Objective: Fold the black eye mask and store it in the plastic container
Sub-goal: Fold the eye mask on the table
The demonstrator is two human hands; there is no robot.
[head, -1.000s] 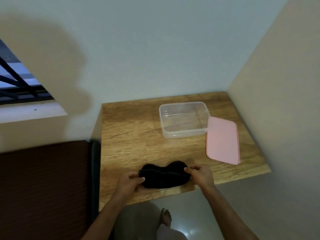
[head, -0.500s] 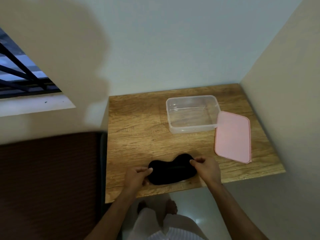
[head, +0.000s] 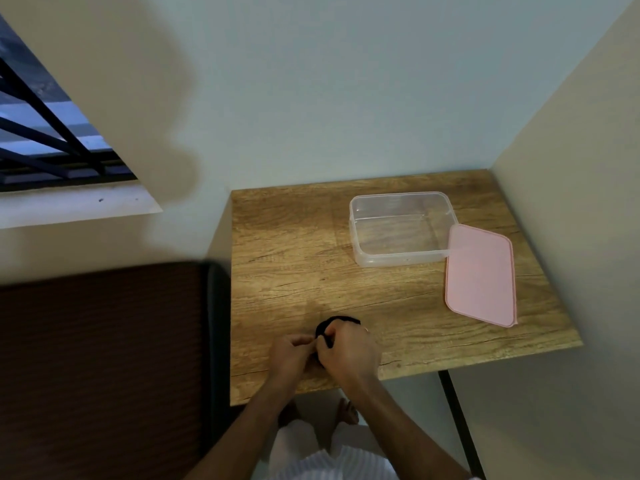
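Observation:
The black eye mask lies doubled over near the front edge of the wooden table. Only a small dark curve of it shows above my fingers. My right hand covers most of the mask and grips it from the right. My left hand meets it from the left, fingertips pinching the mask's edge. The clear plastic container stands with no lid on and nothing inside at the back right of the table, well away from both hands.
A pink lid lies flat just right of the container, overlapping its corner. Walls close the table in at the back and right. A dark brown surface sits to the left. My feet show below the table's front edge.
My right hand has carried the mask's right end over to the left, so the flat mask is now folded and bunched between both hands. The camera has shifted closer and leftward.

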